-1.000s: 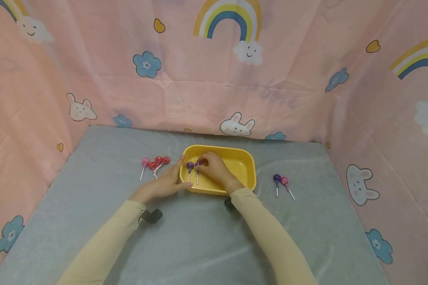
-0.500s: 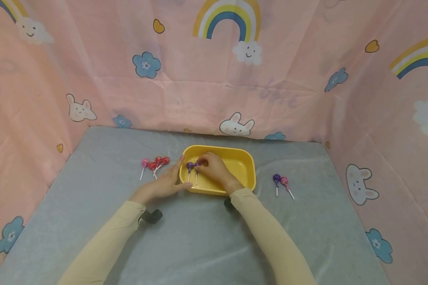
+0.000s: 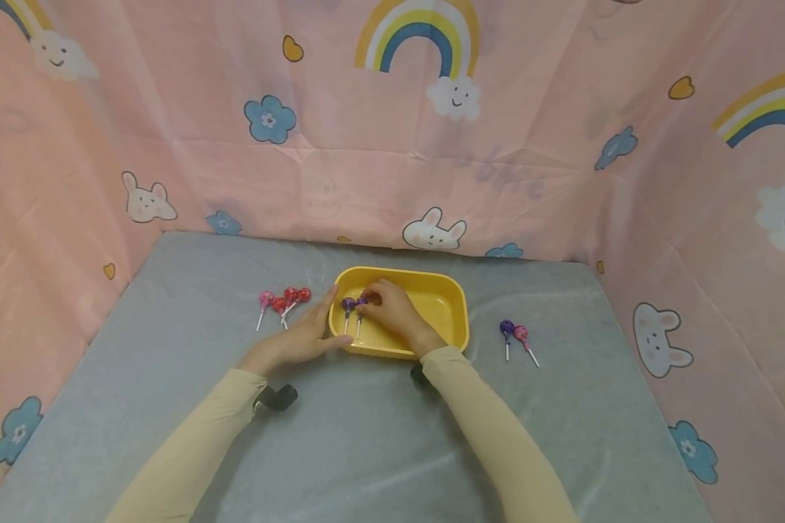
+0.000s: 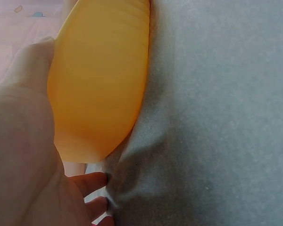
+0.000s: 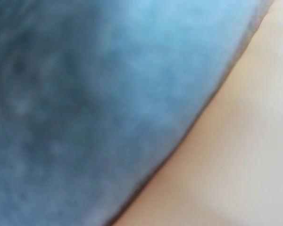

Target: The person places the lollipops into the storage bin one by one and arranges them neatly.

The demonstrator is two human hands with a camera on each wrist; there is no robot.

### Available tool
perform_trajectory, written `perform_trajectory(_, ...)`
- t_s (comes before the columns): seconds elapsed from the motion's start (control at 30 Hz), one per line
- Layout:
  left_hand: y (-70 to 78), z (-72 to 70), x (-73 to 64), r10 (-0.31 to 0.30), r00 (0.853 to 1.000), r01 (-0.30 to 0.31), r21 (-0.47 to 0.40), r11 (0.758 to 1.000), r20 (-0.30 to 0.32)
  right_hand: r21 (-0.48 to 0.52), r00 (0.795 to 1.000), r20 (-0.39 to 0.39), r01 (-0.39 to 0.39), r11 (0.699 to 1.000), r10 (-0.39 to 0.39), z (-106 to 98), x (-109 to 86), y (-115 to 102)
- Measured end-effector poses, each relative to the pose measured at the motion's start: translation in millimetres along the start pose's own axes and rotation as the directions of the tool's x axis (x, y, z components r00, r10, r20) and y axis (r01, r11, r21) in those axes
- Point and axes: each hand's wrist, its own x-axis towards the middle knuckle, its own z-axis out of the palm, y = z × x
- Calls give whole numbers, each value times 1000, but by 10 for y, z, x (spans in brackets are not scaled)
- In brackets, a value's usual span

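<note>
In the head view, a yellow tray (image 3: 463, 309) stands on the grey cloth. My left hand (image 3: 306, 335) rests against its left end, fingers straight along the outside and thumb at the near rim. The left wrist view shows that thumb (image 4: 35, 61) touching the tray's rim. Inside the tray, my right hand (image 3: 392, 309) pinches a purple lollipop (image 3: 358, 328) near its head; the fingers partly cover it. Just left of it lies another purple lollipop (image 3: 348, 304), heads toward the back and sticks toward me. The right wrist view is blurred and shows no lollipop.
Left of the tray lie a pink lollipop (image 3: 265, 298) and a cluster of red lollipops (image 3: 291, 294). To its right lie a purple lollipop (image 3: 506, 328) and a pink-red lollipop (image 3: 521, 333), side by side. A pink patterned curtain (image 3: 340, 174) encloses the table's back and sides.
The stick of the lollipop in my right hand has shifted slightly left, closer to the other purple lollipop. My left hand and the tray stay in place.
</note>
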Motion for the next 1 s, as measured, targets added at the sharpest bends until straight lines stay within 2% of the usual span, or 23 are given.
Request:
perform_trajectory(0.5,-33,15,19,8,1000,-8,4,1000,-7,6,1000,-4,-17,1000,17,-3,-7,13)
perform_trajectory(0.77,-28,9,27,-20,1000,20,1,1000,11,10,999,-4,-37,999,37,1,5,22)
perform_trajectory(1.0,-10,-4,13,-13,1000,13,-5,1000,10,31,1000,3,-31,999,31,5,8,18)
